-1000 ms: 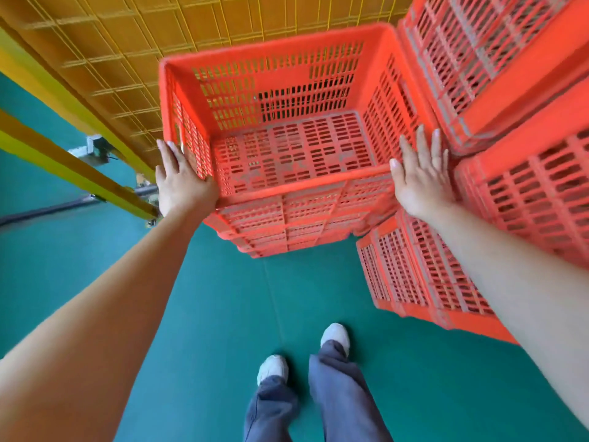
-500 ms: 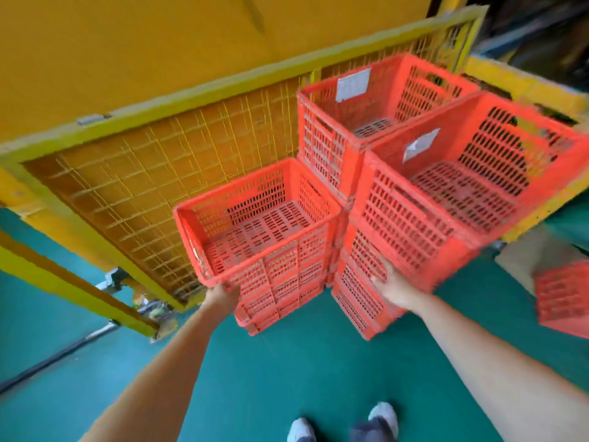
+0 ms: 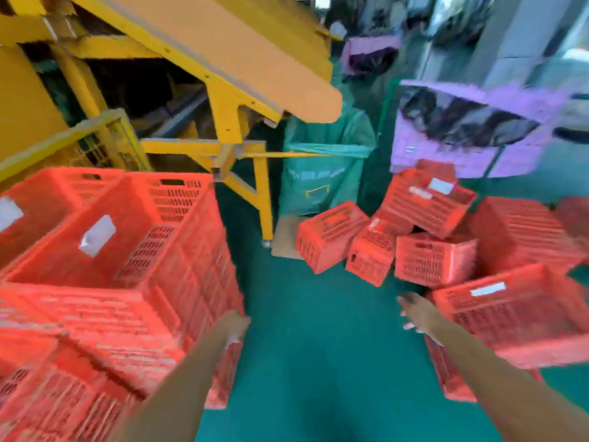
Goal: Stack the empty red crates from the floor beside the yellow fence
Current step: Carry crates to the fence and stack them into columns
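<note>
The frame is blurred by motion. Stacked red crates [image 3: 127, 250] fill the left, in front of the yellow fence [image 3: 105, 135]. My left hand [image 3: 234, 325] hangs by the stack's near right corner, fingers loosely curled and holding nothing. On the right, several loose red crates lie jumbled on the green floor, among them a tilted one [image 3: 331, 236] and a higher one [image 3: 427, 199]. The nearest crate [image 3: 516, 311] sits upright with a white label. My right hand [image 3: 417, 314] is stretched out just left of it, fingers spread and empty.
A yellow machine frame [image 3: 229, 103] slopes overhead behind the stack, one leg reaching the floor. A green sack [image 3: 322, 167] and a purple bin [image 3: 471, 132] stand at the back. A strip of green floor [image 3: 306, 330] runs between stack and pile.
Both hands have left the stacked crates. The view has swung right from the fence to the loose pile, and my right hand now reaches toward the nearest loose crate.
</note>
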